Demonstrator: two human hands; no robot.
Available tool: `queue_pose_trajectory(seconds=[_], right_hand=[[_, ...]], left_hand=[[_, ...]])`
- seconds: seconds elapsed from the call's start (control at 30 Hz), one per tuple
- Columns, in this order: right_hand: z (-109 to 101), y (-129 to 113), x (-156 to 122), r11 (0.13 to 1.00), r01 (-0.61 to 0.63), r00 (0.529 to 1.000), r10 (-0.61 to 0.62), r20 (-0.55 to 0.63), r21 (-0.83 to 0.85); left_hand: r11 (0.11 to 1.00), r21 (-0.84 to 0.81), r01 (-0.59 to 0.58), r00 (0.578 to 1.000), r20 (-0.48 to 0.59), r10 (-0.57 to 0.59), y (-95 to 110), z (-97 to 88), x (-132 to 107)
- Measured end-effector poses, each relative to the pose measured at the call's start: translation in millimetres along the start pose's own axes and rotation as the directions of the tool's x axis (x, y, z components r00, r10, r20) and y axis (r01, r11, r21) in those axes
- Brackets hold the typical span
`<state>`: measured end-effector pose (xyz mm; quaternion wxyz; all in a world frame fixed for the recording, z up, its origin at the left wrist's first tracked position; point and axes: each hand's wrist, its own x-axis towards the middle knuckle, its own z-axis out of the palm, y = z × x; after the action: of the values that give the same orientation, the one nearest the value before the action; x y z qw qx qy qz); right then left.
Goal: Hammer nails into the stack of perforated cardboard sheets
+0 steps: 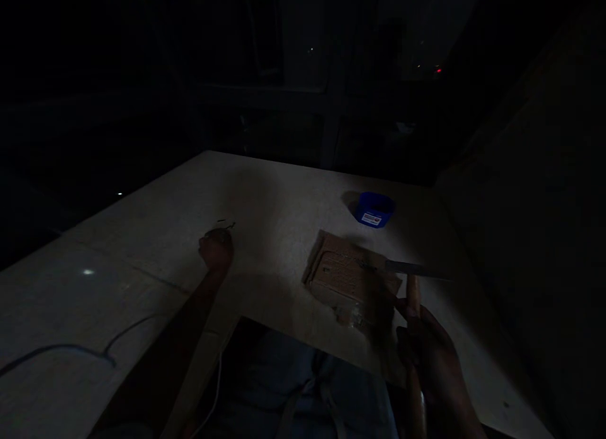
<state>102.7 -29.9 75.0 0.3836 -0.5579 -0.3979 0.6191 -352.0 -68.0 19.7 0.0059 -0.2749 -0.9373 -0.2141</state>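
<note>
The scene is very dark. My left hand (216, 250) rests on the pale table (265, 205), fingers curled into a loose fist over something small that I cannot make out. My right hand (428, 354) grips a wooden handle (413, 294) near the table's front edge; a flat metal head (416, 270) sticks out sideways from its top, like a hammer or chisel. Just left of that tool lies a brown carved wooden block (343, 275), flat on the table. The tool's tip sits at the block's right edge.
A small blue round container (374, 210) with a label stands behind the block. Tiny dark bits (226, 223) lie beyond my left hand. A blue line (61, 350) is drawn on the table's left part. My lap and a white cord (215, 388) show below the table edge.
</note>
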Motion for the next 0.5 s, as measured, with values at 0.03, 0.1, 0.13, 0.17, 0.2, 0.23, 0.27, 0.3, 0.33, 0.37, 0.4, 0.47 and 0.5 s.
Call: queue_pose_trajectory(seconds=[0.03, 0.1, 0.13, 0.17, 0.2, 0.23, 0.27, 0.3, 0.33, 0.37, 0.4, 0.47, 0.5], right_hand=[[0, 0, 0, 1.000, -0.003, 1.000, 0.003, 0.002, -0.013], [-2, 1, 0, 1.000, 0.000, 1.000, 0.001, 0.004, -0.027], [-2, 1, 0, 1.000, 0.002, 1.000, -0.002, 0.005, -0.029], [-3, 2, 0, 1.000, 0.003, 1.000, -0.003, 0.001, -0.031], [-4, 2, 0, 1.000, 0.002, 1.000, -0.002, -0.006, -0.031], [-4, 1, 0, 0.999, 0.000, 1.000, 0.000, -0.016, -0.033], [-5, 0, -1, 0.999, -0.004, 1.000, 0.003, -0.025, -0.035], [-6, -1, -2, 0.999, -0.012, 0.999, 0.011, -0.030, -0.039], [-7, -3, -4, 0.999, -0.019, 0.999, 0.018, -0.033, -0.044], [-8, -4, -5, 0.999, -0.023, 0.999, 0.022, -0.032, -0.049], [-9, -5, -5, 0.998, -0.024, 0.999, 0.022, -0.033, -0.058], [-13, -4, -4, 0.998, -0.019, 0.999, 0.017, -0.035, -0.065], [-14, -3, -2, 0.998, -0.014, 0.999, 0.012, -0.033, -0.059]], left_hand=[[0.999, 0.027, 0.041, 0.999, -0.037, -0.040, -11, -4.4, 7], [0.993, 0.084, 0.083, 0.996, -0.052, -0.078, -31, -11.2, 20], [0.990, 0.113, 0.089, 0.996, -0.035, -0.086, -40, -13.4, 26], [0.986, 0.138, 0.092, 0.996, -0.016, -0.091, -47, -14.9, 33], [0.984, 0.157, 0.090, 0.996, 0.001, -0.091, -53, -15.6, 38], [0.983, 0.167, 0.082, 0.996, 0.013, -0.086, -57, -15.8, 44], [0.983, 0.170, 0.067, 0.997, 0.024, -0.072, -59, -15.6, 49], [0.985, 0.168, 0.044, 0.998, 0.038, -0.052, -61, -15.1, 55], [0.987, 0.163, 0.018, 0.998, 0.055, -0.027, -61, -14.7, 59], [0.988, 0.155, -0.011, 0.997, 0.073, -0.001, -61, -14.3, 63], [0.989, 0.146, -0.035, 0.996, 0.088, 0.022, -61, -14.2, 67], [0.990, 0.123, -0.068, 0.992, 0.110, 0.054, -61, -14.8, 72], [0.991, 0.110, -0.078, 0.991, 0.115, 0.066, -61, -15.7, 73]])
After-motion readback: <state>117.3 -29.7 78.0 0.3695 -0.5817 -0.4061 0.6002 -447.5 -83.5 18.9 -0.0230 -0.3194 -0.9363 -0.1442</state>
